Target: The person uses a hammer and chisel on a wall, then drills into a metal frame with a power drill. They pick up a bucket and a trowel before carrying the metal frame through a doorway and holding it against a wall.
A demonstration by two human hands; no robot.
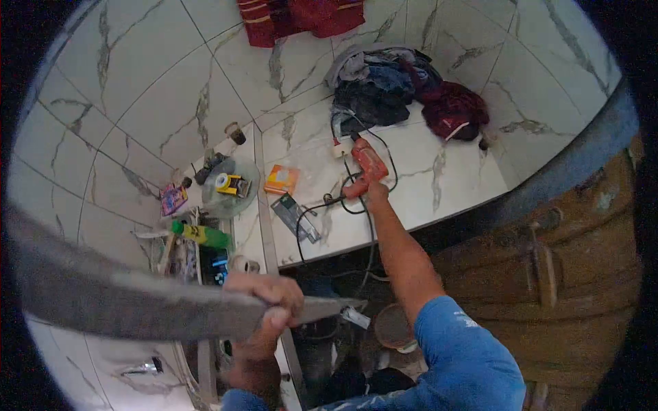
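A: L hand (274, 301), state?
B: Near, left of ctr. Clenched round a long grey strip (171, 308); hand blurred, some fingers hidden.
A: Strip extent?
B: Crosses the near left; left end runs into dark rim of view, so cut off. Narrow tip points right, close to a small white item (356, 316). ID unclear; contact can't be confirmed.
A: R hand (377, 194)?
B: Farther off, right of ctr, at handle of a red power tool (369, 159). Fingers mostly hidden; can't tell if grasping or just touching.
A: Tool posn.?
B: On the white marbled slab (439, 195), black cord (334, 201) looped about it. Pale plug-like item (340, 148) just left; details n/a.
A: Adj. items?
B: Orange box (282, 179) left of tool; flat pack (296, 217) just nearer, print illegible. Green bottle (212, 236) farther left, lying on its side.
A: Far side?
B: Clothes heap (384, 85), separate garments hard to make out. Red cloth (305, 17) beyond, top cut off.
A: Near right?
B: Brown wooden panel (493, 274), partly behind the blue sleeve (466, 349). Area below slab dark, contents indistinct.
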